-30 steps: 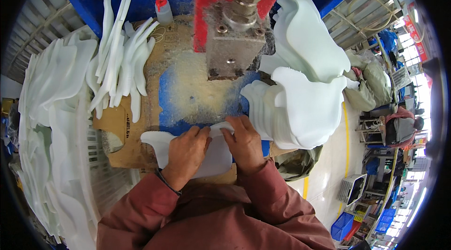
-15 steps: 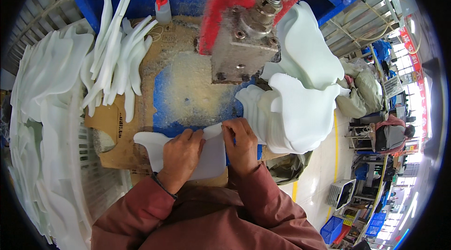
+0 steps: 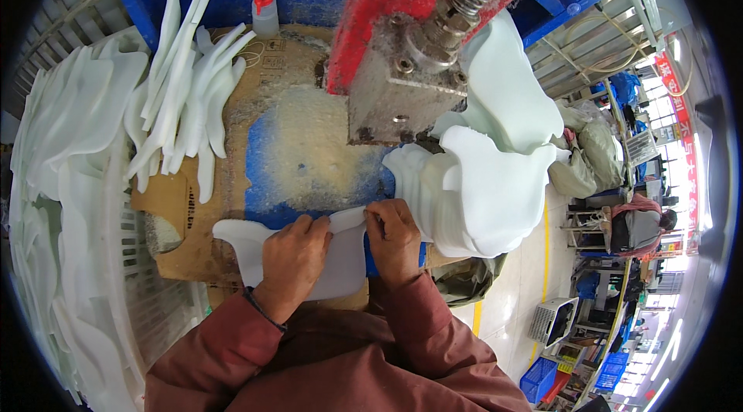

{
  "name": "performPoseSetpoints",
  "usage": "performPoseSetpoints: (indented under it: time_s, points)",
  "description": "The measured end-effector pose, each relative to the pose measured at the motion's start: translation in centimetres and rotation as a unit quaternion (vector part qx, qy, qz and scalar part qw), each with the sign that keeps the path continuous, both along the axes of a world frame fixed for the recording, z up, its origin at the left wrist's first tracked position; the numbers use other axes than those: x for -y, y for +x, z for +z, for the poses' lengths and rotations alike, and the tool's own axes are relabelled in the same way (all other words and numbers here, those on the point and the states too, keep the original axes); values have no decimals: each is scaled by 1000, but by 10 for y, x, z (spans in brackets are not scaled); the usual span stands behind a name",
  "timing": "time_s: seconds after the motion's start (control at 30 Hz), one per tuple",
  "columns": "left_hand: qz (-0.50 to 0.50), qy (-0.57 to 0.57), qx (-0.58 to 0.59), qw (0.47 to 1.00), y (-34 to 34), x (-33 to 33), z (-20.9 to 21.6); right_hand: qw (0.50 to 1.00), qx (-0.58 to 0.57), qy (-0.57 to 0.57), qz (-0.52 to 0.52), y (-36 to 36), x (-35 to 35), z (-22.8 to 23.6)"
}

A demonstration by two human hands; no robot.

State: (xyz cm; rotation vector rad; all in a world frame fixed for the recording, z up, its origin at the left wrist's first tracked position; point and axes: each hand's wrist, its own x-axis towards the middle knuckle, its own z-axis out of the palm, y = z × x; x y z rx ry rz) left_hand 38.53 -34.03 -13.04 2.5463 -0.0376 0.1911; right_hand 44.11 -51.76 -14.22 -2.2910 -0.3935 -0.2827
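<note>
A white curved foam piece (image 3: pixel 348 265) lies near me at the front edge of the worktop, its far edge bent up in a thin rim. My left hand (image 3: pixel 296 261) is closed over the middle of this piece, fingers curled on its far edge. At the right end of the same edge, my right hand (image 3: pixel 393 240) pinches the foam between thumb and fingers. Just right of my right hand rises a stack of similar white foam pieces (image 3: pixel 495 195). Beyond my hands stands the metal head (image 3: pixel 402 102) of a machine with a red arm (image 3: pixel 371 17).
Narrow white foam strips (image 3: pixel 182 95) lie in a heap on cardboard (image 3: pixel 174 199) at the left. Beside them, a crate (image 3: pixel 159 288) bears many foam pieces. Pale dust (image 3: pixel 306 141) covers the blue surface. A red-tipped bottle (image 3: pixel 265 13) stands behind. One person (image 3: pixel 638 226) sits far right.
The whole view has shifted slightly left. Both hands keep their grip on the foam piece, with hardly any movement against it.
</note>
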Motion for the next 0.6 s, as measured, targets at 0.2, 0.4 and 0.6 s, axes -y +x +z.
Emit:
performPoseSetpoints:
  time_s: [0.2,0.4,0.6]
  points:
    - [-2,8,9,1000,0,0,-1,999,11,-36,-4,1,0,3]
    - [-2,3,-2,1000,0,0,-1,998,-8,-54,-2,3,0,8]
    - [-1,8,1,1000,1,0,-1,996,-62,-65,-7,8,1,9]
